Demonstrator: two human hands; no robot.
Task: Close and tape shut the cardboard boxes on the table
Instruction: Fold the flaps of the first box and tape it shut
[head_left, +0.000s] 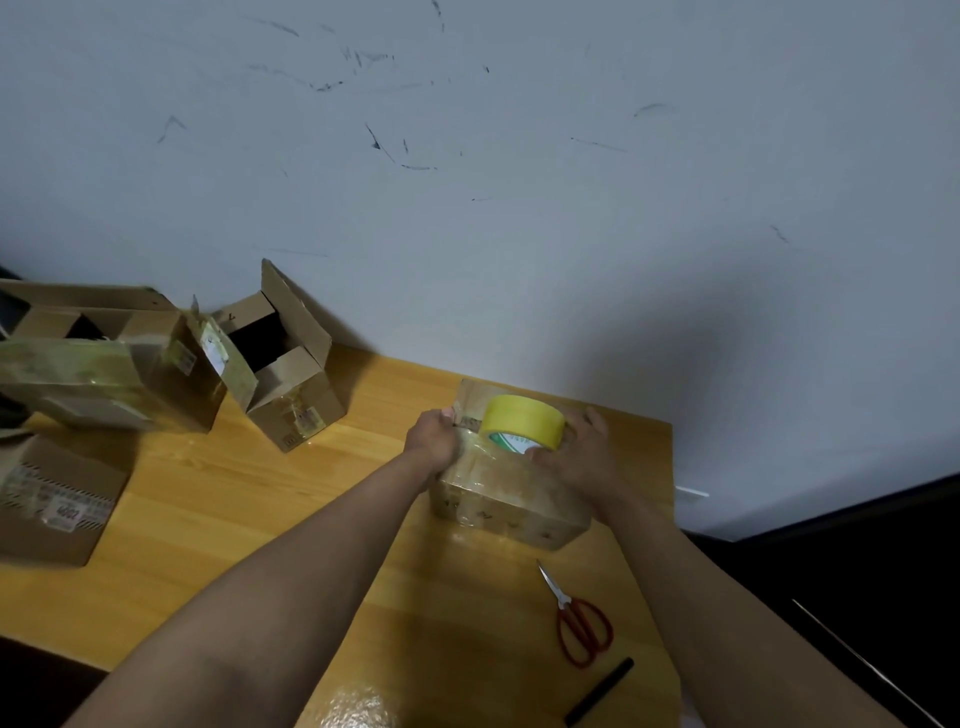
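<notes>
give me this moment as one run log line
left hand: presses tape end on closed box | right hand: grips yellow tape roll | red scissors: idle on table

Red-handled scissors (581, 621) lie near the bench's (234, 509) right edge; black marker (600, 691) near its front right corner.

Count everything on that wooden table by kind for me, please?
Cardboard boxes: 4 (one being taped, one open, one large at the far left, one at the left edge)
Tape roll: 1
Scissors: 1
Black stick: 1
Total: 7
</notes>
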